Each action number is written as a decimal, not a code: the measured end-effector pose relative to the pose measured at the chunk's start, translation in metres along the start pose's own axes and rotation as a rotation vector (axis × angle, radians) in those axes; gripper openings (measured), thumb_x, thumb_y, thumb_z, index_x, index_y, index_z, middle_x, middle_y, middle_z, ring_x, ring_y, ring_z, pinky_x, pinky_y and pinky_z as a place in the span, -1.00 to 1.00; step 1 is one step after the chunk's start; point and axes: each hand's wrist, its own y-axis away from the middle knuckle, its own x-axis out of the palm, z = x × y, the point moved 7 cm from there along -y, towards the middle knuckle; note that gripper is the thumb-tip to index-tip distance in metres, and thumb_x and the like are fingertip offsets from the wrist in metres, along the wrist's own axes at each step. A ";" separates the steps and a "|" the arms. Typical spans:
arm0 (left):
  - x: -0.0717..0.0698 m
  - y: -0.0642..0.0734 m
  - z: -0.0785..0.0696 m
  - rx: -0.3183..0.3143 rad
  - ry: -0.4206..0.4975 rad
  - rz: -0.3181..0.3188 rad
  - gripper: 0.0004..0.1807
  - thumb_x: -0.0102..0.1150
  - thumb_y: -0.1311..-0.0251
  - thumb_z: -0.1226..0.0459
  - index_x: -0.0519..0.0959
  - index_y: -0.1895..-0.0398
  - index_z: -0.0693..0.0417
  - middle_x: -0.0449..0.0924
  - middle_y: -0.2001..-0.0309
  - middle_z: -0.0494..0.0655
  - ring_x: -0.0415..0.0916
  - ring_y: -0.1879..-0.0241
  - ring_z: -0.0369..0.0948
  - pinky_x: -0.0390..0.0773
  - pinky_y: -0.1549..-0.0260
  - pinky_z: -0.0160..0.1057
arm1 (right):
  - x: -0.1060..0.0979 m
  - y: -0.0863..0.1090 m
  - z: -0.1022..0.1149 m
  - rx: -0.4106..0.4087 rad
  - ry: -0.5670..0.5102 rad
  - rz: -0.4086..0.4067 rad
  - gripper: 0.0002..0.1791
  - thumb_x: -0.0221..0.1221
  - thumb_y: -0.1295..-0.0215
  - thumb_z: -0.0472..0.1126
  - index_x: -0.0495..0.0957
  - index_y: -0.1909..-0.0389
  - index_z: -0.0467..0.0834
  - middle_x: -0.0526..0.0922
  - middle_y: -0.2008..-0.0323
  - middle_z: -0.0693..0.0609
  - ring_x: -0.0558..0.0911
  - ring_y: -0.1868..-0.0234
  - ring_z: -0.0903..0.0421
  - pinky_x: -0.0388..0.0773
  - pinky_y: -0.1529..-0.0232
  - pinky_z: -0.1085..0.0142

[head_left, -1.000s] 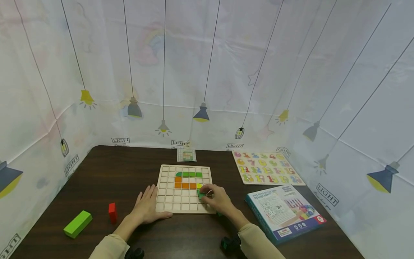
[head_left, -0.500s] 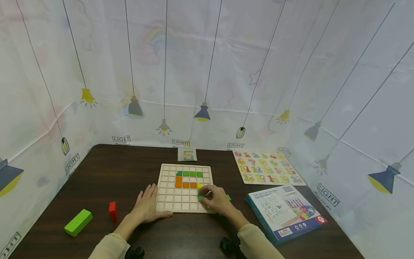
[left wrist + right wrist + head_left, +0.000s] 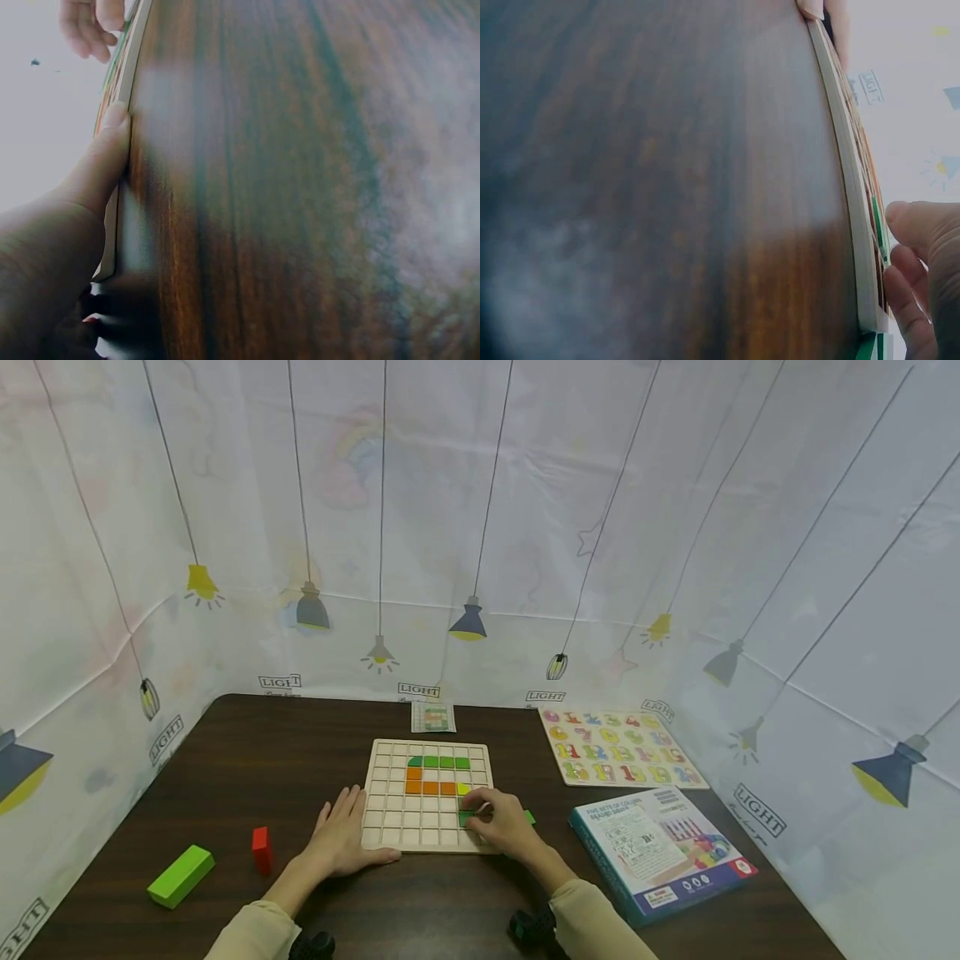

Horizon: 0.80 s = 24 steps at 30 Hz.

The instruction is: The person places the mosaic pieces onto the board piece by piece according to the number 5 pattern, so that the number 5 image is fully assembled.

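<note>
A wooden grid board (image 3: 382, 839) lies on the table with green, orange and yellow square tiles set in some of its cells. My left hand (image 3: 341, 835) rests along the board's left edge, fingers extended and thumb at the front corner; the left wrist view shows that thumb (image 3: 112, 142) against the rim. My right hand (image 3: 506, 822) bends over the board's right side, thumb and fingertips pinching at a green tile (image 3: 467, 818) low in a cell. Its fingers hide part of the cells there. Beyond this hand, a bit of another green piece (image 3: 530, 817) shows.
A green block (image 3: 182, 877) and a red block (image 3: 262, 852) stand left. A small pattern card (image 3: 433, 718) lies behind the board. At right are a number puzzle board (image 3: 618, 747) and a boxed toy set (image 3: 663, 852). Printed curtains enclose the table.
The green tile at the right fingertips looks flatter in its cell than a second ago. Another green piece has come into sight beside the right hand. The left hand stays put.
</note>
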 end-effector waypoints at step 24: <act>0.000 0.000 0.000 0.008 0.016 -0.014 0.32 0.26 0.17 -0.35 -0.02 -0.41 0.43 -0.06 -0.40 0.37 -0.14 -0.40 0.20 -0.12 -0.27 0.25 | -0.036 0.017 -0.037 0.190 0.109 -0.244 -0.81 0.12 -0.23 -0.49 0.60 0.22 -0.22 0.66 0.33 0.00 0.62 0.31 0.15 0.56 0.30 0.26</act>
